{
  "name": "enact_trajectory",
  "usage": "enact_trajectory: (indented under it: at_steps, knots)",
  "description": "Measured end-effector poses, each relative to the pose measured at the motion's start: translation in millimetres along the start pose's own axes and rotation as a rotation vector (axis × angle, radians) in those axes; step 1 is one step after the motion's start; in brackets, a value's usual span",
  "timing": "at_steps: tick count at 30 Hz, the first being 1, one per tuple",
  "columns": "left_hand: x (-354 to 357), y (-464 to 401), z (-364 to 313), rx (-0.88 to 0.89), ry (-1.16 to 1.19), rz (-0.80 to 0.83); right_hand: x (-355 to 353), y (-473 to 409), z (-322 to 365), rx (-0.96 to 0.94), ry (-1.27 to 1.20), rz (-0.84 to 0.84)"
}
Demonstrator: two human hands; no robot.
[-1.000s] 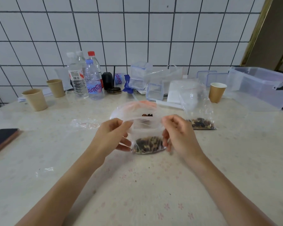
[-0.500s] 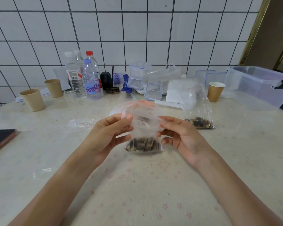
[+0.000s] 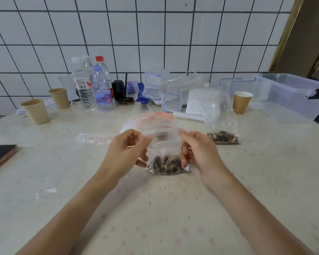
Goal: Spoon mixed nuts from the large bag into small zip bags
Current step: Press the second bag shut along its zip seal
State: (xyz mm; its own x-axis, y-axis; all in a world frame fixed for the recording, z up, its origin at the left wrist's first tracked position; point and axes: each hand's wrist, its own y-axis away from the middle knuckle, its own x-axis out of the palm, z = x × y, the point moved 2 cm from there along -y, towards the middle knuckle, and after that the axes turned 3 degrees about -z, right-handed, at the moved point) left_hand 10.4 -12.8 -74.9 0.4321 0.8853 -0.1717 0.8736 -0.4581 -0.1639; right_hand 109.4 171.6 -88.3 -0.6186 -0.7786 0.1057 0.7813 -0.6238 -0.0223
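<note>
Over the table, left hand [image 3: 126, 153] & right hand [image 3: 198, 150] pinch small clear nut-filled zip bag [image 3: 166, 153]'s top corners; uneven pressing could leave seal gapped, nuts spill.

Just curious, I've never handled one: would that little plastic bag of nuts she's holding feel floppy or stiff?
Probably floppy: the small zip bag is thin clear film that crumples where the left hand and right hand pinch its top. Likely bottom-heavy, since the nuts sit bunched low. Possibly a bit slippery, given its glossy sheen.
</note>
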Motion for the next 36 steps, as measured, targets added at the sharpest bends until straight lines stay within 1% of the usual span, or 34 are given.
enact_trajectory:
  at_steps: [2,5,9,12,14,16,17,19,20,21,23,25,27,29,31,33,36]
  knots:
    - [-2.7,-1.4,-3.2,-0.093,0.164,0.084,-0.5,0.7,1.0,0.083,-0.063,0.073]
    - [-5.9,-3.0,-4.7,-0.137,0.314,0.133,0.0,3.1,3.2,0.113,-0.209,0.168]
    - [-6.7,-3.1,-6.6,-0.16,0.421,0.163,-2.9,1.2,6.3,0.048,-0.261,0.198]
    - [-7.4,-2.7,-7.9,-0.193,0.449,0.172,-3.9,1.9,6.9,-0.028,-0.209,0.182]
    - [-8.9,-1.7,-8.6,-0.171,0.414,0.157,-4.5,1.6,7.0,-0.081,-0.176,0.148]
    - [-9.2,-1.0,-8.8,-0.111,0.361,0.09,-5.2,1.0,6.4,-0.167,-0.145,0.046]
    - [-8.0,-0.3,-9.5,-0.058,0.327,0.037,-5.5,1.6,6.4,-0.249,-0.099,-0.017]
    - [-5.3,1.0,-9.3,0.114,0.163,-0.12,-2.9,6.8,7.2,-0.447,0.035,-0.09]
    - [-4.0,2.3,-9.3,0.216,0.029,-0.208,-0.6,10.1,6.8,-0.514,0.078,-0.095]
    - [-2.4,4.2,-9.9,0.308,-0.098,-0.278,1.7,12.6,6.1,-0.535,0.091,-0.079]
    - [-2.6,6.4,-9.7,0.393,-0.234,-0.351,5.4,13.6,4.6,-0.467,0.061,-0.016]
    - [-6.0,4.2,-8.3,0.358,-0.235,-0.348,6.3,11.6,5.0,-0.365,0.027,0.021]
    - [-7.9,0.8,-7.6,0.213,-0.125,-0.252,5.2,10.8,6.6,-0.297,-0.032,0.06]
    - [-5.3,0.9,-7.6,0.068,0.062,-0.111,4.9,11.0,8.4,-0.249,-0.081,0.134]
    - [-2.6,2.2,-7.8,0.065,0.113,-0.051,4.8,10.9,7.9,-0.234,-0.086,0.172]
    - [-0.8,3.6,-8.7,0.12,0.109,-0.084,4.0,9.3,6.3,-0.26,-0.059,0.131]
    - [-6.1,1.9,-9.6,0.174,0.114,-0.209,1.1,6.9,6.1,-0.343,-0.034,0.0]
